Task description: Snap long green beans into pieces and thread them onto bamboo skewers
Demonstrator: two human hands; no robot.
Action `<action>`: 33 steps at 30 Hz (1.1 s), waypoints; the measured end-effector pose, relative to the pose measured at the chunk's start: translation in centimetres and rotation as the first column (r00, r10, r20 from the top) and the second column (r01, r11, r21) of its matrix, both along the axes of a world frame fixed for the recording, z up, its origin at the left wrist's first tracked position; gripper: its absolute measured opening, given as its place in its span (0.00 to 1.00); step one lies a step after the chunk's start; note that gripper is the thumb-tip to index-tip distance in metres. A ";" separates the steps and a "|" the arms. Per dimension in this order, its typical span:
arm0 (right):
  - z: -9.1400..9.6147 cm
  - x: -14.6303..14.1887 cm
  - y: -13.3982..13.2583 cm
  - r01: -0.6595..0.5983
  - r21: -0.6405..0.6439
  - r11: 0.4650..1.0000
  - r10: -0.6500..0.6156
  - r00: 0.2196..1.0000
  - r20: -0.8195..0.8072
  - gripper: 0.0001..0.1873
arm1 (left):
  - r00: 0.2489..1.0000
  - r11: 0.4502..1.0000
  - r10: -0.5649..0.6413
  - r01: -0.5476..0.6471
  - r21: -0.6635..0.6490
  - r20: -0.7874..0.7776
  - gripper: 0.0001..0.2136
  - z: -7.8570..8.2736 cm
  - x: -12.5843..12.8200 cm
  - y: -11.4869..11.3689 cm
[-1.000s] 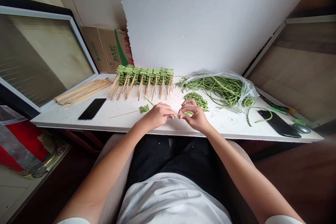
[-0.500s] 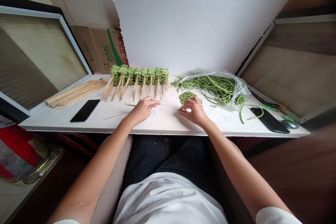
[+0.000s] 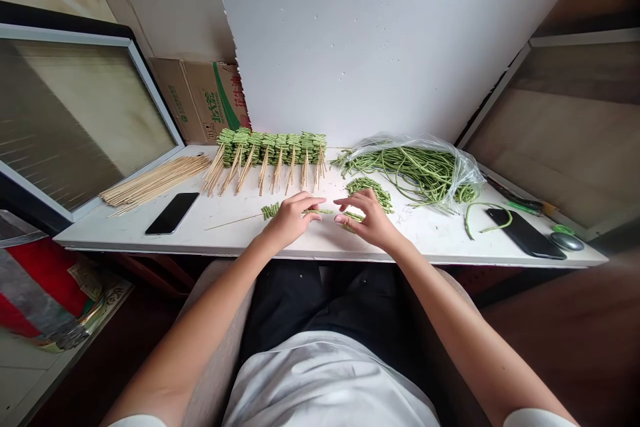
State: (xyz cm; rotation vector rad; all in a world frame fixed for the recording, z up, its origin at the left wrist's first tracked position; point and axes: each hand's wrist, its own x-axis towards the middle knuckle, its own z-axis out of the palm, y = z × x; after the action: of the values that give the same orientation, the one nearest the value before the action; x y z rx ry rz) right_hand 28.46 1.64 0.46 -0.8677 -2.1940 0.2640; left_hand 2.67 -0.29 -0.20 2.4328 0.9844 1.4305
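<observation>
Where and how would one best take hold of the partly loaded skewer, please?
I would pinch the bamboo skewer by its bare length, probably from above left: this thin stretch points leftward over the white table, while green bean pieces cover part farther right.

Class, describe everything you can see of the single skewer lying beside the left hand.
The skewer is a thin, straight, pale stick, wood or bamboo by its look. It lies on the white table, slanting slightly, its bare end toward the black phone. Short green bean pieces sit side by side near its other end, apparently threaded on. The left hand may hide the far tip; contact is unclear.
</observation>
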 end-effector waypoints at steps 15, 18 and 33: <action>0.9 -2.2 -1.9 -0.026 0.112 0.993 0.039 0.993 -0.114 0.10 | 0.997 0.998 0.056 -0.056 -0.001 -0.044 0.04 0.5 0.4 -0.5; 0.7 -2.5 -1.9 -0.050 0.109 0.993 0.062 0.993 -0.104 0.09 | 0.998 0.999 0.033 -0.032 0.013 -0.056 0.06 0.4 0.6 -0.7; -0.4 -3.9 -3.0 -0.042 0.008 0.999 0.043 0.979 -0.199 0.08 | 0.972 0.986 0.035 0.005 0.165 -0.234 0.12 0.7 1.1 -1.0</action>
State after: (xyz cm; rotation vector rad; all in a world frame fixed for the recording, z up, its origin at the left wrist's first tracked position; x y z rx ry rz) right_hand 24.56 -1.36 0.04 -0.7583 -2.0270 0.3523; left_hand 3.73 -1.30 0.47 2.7735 0.9658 1.2961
